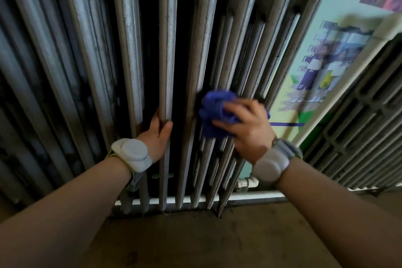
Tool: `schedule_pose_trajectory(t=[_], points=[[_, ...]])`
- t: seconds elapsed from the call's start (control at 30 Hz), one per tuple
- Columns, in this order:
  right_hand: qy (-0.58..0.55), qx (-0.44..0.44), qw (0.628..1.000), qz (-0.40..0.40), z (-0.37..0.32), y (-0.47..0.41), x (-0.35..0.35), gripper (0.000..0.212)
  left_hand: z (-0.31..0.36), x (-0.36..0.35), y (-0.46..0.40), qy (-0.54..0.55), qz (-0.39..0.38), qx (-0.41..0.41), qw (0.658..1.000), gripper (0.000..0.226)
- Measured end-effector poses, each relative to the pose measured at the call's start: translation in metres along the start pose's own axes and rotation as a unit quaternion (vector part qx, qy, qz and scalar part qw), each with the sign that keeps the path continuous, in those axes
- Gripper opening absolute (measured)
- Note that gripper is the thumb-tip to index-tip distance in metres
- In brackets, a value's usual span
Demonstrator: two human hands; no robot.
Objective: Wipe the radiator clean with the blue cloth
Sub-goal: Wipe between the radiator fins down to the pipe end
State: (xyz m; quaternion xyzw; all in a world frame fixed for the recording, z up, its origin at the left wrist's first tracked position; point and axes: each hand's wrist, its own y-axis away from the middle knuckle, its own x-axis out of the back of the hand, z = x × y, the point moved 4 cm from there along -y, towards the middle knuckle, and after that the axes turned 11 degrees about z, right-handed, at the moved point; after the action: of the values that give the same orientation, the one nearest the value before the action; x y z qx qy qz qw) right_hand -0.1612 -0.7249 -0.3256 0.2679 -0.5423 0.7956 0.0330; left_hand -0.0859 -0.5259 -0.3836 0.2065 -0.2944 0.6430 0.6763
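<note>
A tall grey cast-iron radiator point(130, 50) with vertical ribs fills the upper part of the head view. My left hand point(157, 135) grips one rib near its lower part, thumb wrapped round its right side. My right hand point(248, 128) holds a bunched blue cloth point(215, 111) and presses it against the ribs further right. The cloth is blurred. Both wrists wear white round devices on straps.
A second radiator point(359, 128) stands at the right under a white sill. Posters point(326, 63) hang on the pale green wall between the two. A white pipe point(250, 197) runs along the base. Brown floor point(195, 241) lies below.
</note>
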Motion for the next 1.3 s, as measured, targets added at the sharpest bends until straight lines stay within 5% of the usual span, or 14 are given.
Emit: schedule_pose_trajectory(t=[0.13,0.33,0.43,0.53,0.67,0.83,0.97,1.17,1.27,1.3], points=[[0.049,-0.076,0.992,0.088,0.008,-0.043,0.006,0.05,0.001,-0.002,0.002,0.0,-0.003,0.008,1.0,0.058],[0.075,-0.065,0.989,0.109,-0.01,0.027,-0.057,0.043,-0.002,-0.002,0.0,-0.002,-0.011,0.017,1.0,0.057],[0.061,-0.072,0.994,0.064,-0.021,0.077,-0.076,0.031,-0.012,-0.008,-0.005,0.037,-0.024,0.028,0.999,0.057],[0.019,-0.1,0.995,0.001,-0.033,0.106,-0.075,0.066,-0.02,-0.015,-0.009,0.084,-0.028,0.035,0.995,0.059],[0.002,-0.014,0.996,-0.092,-0.033,0.102,-0.063,0.049,-0.019,-0.016,-0.009,0.093,-0.034,0.054,0.994,0.058],[0.0,-0.045,0.997,0.055,-0.004,0.033,-0.023,0.044,-0.023,-0.016,-0.002,-0.022,-0.027,0.036,0.999,0.055],[0.045,-0.06,0.993,0.089,-0.007,0.026,-0.042,0.052,-0.025,-0.024,0.001,-0.04,-0.022,0.042,0.998,0.057],[0.043,-0.165,0.983,-0.062,-0.026,0.119,-0.092,0.041,-0.026,-0.029,-0.001,-0.036,-0.016,0.061,0.997,0.059],[0.006,-0.089,0.994,-0.066,-0.041,0.137,-0.08,0.071,-0.027,-0.031,-0.001,-0.041,-0.012,0.073,0.996,0.062],[-0.006,-0.064,0.995,-0.081,-0.043,0.14,-0.079,0.066,-0.028,-0.032,-0.001,-0.043,-0.01,0.073,0.996,0.062]])
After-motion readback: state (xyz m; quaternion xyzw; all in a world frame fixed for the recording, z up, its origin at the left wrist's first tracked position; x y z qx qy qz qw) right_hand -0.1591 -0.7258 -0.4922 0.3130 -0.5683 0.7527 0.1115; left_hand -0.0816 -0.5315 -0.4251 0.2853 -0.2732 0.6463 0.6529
